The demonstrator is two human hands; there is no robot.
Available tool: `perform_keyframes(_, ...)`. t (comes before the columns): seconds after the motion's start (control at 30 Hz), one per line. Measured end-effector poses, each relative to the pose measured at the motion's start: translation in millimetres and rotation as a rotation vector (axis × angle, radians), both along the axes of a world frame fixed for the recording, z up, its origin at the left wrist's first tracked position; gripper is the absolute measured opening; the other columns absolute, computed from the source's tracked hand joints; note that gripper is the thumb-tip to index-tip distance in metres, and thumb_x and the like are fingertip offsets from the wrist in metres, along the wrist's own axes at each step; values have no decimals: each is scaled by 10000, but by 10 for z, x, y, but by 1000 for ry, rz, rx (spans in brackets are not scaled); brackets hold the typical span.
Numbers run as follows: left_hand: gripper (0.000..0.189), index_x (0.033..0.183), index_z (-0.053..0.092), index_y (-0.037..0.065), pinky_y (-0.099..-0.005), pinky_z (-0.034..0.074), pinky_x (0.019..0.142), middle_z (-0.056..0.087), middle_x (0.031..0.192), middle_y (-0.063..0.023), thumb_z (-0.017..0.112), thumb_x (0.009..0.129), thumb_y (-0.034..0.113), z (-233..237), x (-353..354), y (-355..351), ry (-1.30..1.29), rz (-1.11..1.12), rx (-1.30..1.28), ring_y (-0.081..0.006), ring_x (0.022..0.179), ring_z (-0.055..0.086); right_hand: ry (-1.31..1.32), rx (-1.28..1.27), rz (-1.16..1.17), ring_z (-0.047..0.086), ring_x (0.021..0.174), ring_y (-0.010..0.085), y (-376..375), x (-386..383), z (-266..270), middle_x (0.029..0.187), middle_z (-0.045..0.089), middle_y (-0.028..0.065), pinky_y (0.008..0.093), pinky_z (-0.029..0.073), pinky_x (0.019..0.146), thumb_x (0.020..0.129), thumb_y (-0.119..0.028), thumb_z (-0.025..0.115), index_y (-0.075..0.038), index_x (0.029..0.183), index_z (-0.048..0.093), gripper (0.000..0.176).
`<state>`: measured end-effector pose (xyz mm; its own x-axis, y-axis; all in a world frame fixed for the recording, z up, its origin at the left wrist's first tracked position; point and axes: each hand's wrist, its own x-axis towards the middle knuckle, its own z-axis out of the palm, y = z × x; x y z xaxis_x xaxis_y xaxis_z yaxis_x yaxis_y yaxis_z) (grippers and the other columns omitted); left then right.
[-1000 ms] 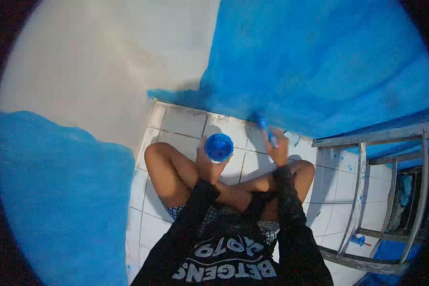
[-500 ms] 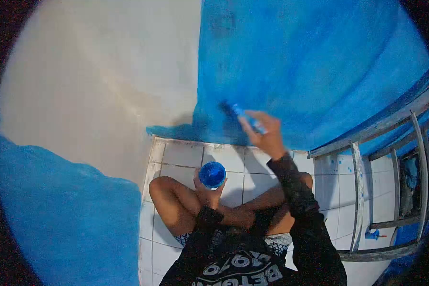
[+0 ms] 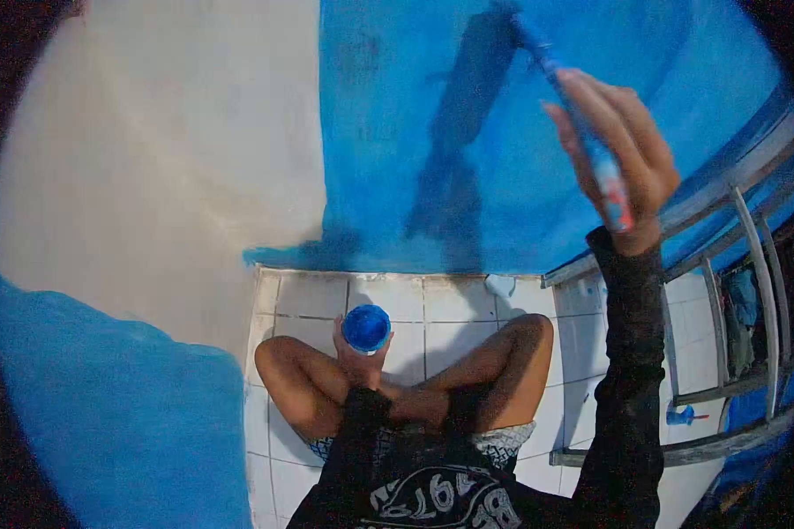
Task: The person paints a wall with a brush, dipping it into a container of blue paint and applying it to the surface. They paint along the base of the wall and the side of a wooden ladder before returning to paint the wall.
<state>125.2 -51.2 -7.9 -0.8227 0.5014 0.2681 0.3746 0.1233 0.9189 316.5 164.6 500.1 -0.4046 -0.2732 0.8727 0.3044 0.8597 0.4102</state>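
Observation:
My right hand point(image 3: 622, 150) is raised before the blue wall point(image 3: 397, 123), fingers closed round a paintbrush point(image 3: 582, 123) with a red and white handle end. The brush's bristles point up and left, against or close to the painted surface; blur hides whether they touch. Down between my crossed legs, my left hand point(image 3: 362, 363) grips a paint cup point(image 3: 366, 329) from below. Blue paint coats the inside of the cup.
To the left is a pale unpainted wall point(image 3: 176, 132) with blue point(image 3: 141, 406) on its lower part. A wooden ladder point(image 3: 754, 256) leans at the right. Near its foot, a small blue container point(image 3: 682, 414) sits on the white tiles point(image 3: 388, 295).
My right hand has swept up and to the right with the paintbrush. The view has shifted slightly; my left hand still holds the paint cup over my lap.

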Motion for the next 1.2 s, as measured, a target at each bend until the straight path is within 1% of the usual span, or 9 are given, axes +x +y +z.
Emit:
perform_keyframes(0.17,1095,1404,354,-21,-417,438,1028,494,1325,-229,936,539,314,322,48,-17,177,21,-1,-345,1208,531,-392,18,-119,642,946,293,-128,-216,-938,1196,601,184,358,561,763,774,-213,592,-1,1199,612,475)
perform_keyframes(0.23,1089,1403,350,-27,-431,416,1047,484,1329,-239,932,549,315,253,39,-32,-47,-82,99,-363,1213,523,-531,-97,-142,631,1018,280,-201,-359,-1564,1245,576,191,346,575,765,799,-139,598,-5,1221,601,443)
perform_keyframes(0.37,1085,1395,348,-31,-441,418,1037,484,1318,-243,933,552,321,422,82,-59,-13,-76,71,-375,1211,516,-662,-134,-43,618,996,255,-354,-528,-2413,1227,569,200,316,578,725,812,-142,592,17,1244,553,462)
perform_keyframes(0.5,1081,1386,345,-35,-451,419,1027,484,1308,-248,934,554,326,584,111,-107,3,-83,70,-386,1209,509,-653,-372,98,628,907,239,-296,-669,-2270,1130,623,146,330,568,685,795,-126,645,-25,1211,566,436)
perform_keyframes(0.67,1075,1378,346,-40,-453,422,1015,489,1283,-250,934,557,329,671,132,-92,68,-29,-68,-393,1204,499,-205,-623,382,676,832,250,107,-724,-927,978,685,92,322,557,668,747,-29,718,-89,1095,631,363)
perform_keyframes(0.9,1027,1368,392,0,-471,423,996,511,1261,-217,935,546,288,625,102,-27,123,-22,79,-385,1148,519,86,139,183,697,866,249,-48,-611,153,1020,695,127,330,577,731,738,3,740,-34,1120,672,390)
perform_keyframes(0.97,1025,1371,393,7,-474,424,991,516,1258,-209,935,543,273,481,116,-40,72,-58,110,-382,1142,522,-7,106,136,691,896,258,-61,-613,-61,1050,686,134,340,579,746,747,11,723,-20,1152,657,411)
perform_keyframes(1.0,1035,1378,382,9,-472,421,993,520,1254,-205,936,544,270,796,154,-97,141,-25,35,-380,1147,519,-92,73,88,685,926,267,-50,-623,-246,1080,678,142,349,580,762,756,18,707,-5,1184,643,433)
perform_keyframes(1.2,1073,1393,370,14,-458,406,1024,506,1292,-209,941,525,286,898,161,-163,134,-28,-18,-376,1187,507,-526,-95,-10,640,1057,306,-264,-763,-2006,1247,592,205,342,579,784,808,-79,624,36,1238,583,447)
